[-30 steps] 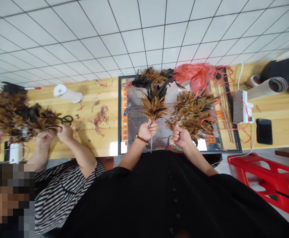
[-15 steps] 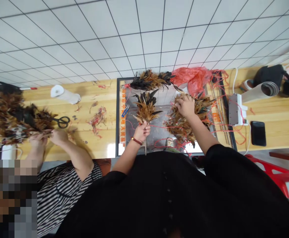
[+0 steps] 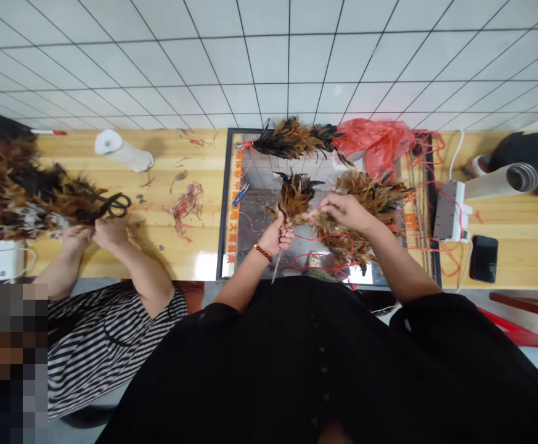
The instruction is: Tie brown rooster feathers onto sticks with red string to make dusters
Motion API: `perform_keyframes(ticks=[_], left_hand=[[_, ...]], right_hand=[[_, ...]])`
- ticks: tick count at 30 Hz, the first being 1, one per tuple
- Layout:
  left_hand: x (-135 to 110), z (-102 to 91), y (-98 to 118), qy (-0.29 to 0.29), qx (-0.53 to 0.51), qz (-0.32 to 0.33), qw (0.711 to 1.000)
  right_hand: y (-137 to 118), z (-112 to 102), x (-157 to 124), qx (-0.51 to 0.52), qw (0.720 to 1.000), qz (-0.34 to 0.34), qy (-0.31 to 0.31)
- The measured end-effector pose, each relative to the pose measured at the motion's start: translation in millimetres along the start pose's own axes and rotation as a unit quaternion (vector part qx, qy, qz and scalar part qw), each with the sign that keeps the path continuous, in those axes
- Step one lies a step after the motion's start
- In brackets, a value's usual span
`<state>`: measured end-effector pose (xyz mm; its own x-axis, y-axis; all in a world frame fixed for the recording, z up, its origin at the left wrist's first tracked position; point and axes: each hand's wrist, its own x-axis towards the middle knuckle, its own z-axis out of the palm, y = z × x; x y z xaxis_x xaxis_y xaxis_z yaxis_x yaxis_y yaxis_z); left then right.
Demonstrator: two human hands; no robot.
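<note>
My left hand (image 3: 277, 237), with a beaded bracelet at the wrist, is closed around the thin stick of a small feather duster (image 3: 295, 194). Its brown and black feathers fan out away from me, and the bare stick end (image 3: 275, 269) points toward my body. Just right of it, my right hand (image 3: 348, 211) pinches a light brown feather (image 3: 313, 214) by the duster's base. Below and behind the right hand spreads a loose heap of brown feathers (image 3: 365, 188). Red string (image 3: 315, 237) runs from near the left hand across the dark-framed glossy board (image 3: 257, 185).
Blue thread snips (image 3: 240, 194) lie on the board's left. A bundled duster (image 3: 291, 137) and a red plastic bag (image 3: 373, 139) lie at the back. A power strip (image 3: 450, 211) and phone (image 3: 484, 259) are on the right. At left, a co-worker's hands (image 3: 109, 233) handle feathers near black scissors (image 3: 117, 205).
My right hand has come away from the feather heap, moving left to the duster with a feather in its fingers. My left hand still grips the duster. The camera view has shifted slightly.
</note>
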<state>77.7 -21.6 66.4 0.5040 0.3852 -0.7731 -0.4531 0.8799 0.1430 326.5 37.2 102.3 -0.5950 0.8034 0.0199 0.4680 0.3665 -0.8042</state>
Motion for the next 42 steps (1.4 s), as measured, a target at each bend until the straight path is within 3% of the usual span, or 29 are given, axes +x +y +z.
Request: perform_keyframes(ticks=[3, 5, 8, 13, 20, 22, 24, 26, 27, 28, 30, 32, 33, 34, 36, 39, 42], left_hand=[[3.2, 3.9, -2.2, -0.005, 0.014, 0.004, 1.0], [4.4, 6.0, -4.2, 0.005, 0.031, 0.015, 0.999], [2.6, 8.5, -6.7, -0.001, 0.057, 0.011, 0.998], [-6.8, 10.5, -10.8, -0.061, 0.071, 0.017, 0.995], [-7.7, 12.5, -20.1, -0.006, 0.118, 0.087, 0.989], [-7.7, 13.6, -21.3, 0.015, 0.124, 0.11, 0.986], [-9.7, 15.2, -20.3, 0.026, 0.122, 0.128, 0.984], [-13.4, 17.1, -16.8, 0.023, 0.12, 0.141, 0.982], [-15.5, 18.2, -14.2, 0.019, 0.121, 0.146, 0.982], [-17.3, 19.2, -11.2, 0.016, 0.124, 0.151, 0.981], [-20.2, 20.6, -3.7, 0.022, 0.143, 0.161, 0.976], [-22.3, 20.8, 5.4, 0.042, 0.172, 0.177, 0.968], [-23.3, 20.4, 10.5, 0.051, 0.186, 0.184, 0.964], [-24.7, 19.9, 15.8, 0.054, 0.198, 0.187, 0.961], [-28.7, 19.4, 26.5, 0.036, 0.206, 0.172, 0.963], [-36.9, 21.8, 39.9, -0.039, 0.174, 0.116, 0.977], [-44.0, 25.0, 47.9, -0.087, 0.132, 0.085, 0.984]], right_hand=[[-23.3, 13.4, 12.6, -0.002, 0.988, -0.064, -0.14], [-28.8, 21.5, 22.7, -0.046, 0.98, -0.081, -0.173], [-28.5, 29.3, 35.9, -0.108, 0.976, -0.097, -0.161], [-26.7, 35.0, 45.3, -0.133, 0.976, -0.097, -0.139], [-32.3, 37.8, 42.8, -0.182, 0.973, -0.075, -0.119], [-29.6, 36.5, 35.9, -0.174, 0.981, -0.06, -0.059], [-22.0, 38.7, 24.4, -0.143, 0.986, -0.002, 0.087], [-11.6, 48.5, 8.9, -0.088, 0.963, 0.089, 0.24], [-6.8, 56.3, 0.3, -0.055, 0.952, 0.129, 0.274], [-2.9, 65.4, -8.5, -0.018, 0.953, 0.152, 0.26], [0.6, 83.1, -25.4, 0.066, 0.978, 0.159, 0.116], [-1.2, 93.2, -38.4, 0.137, 0.978, 0.156, -0.024], [-3.2, 94.1, -42.3, 0.159, 0.972, 0.161, -0.052], [-5.4, 92.5, -44.1, 0.167, 0.97, 0.167, -0.047], [-9.3, 85.3, -40.7, 0.138, 0.977, 0.159, 0.025], [-13.3, 80.2, -22.9, 0.087, 0.983, 0.11, 0.121], [-18.2, 89.9, -5.1, 0.16, 0.978, 0.095, 0.099]])
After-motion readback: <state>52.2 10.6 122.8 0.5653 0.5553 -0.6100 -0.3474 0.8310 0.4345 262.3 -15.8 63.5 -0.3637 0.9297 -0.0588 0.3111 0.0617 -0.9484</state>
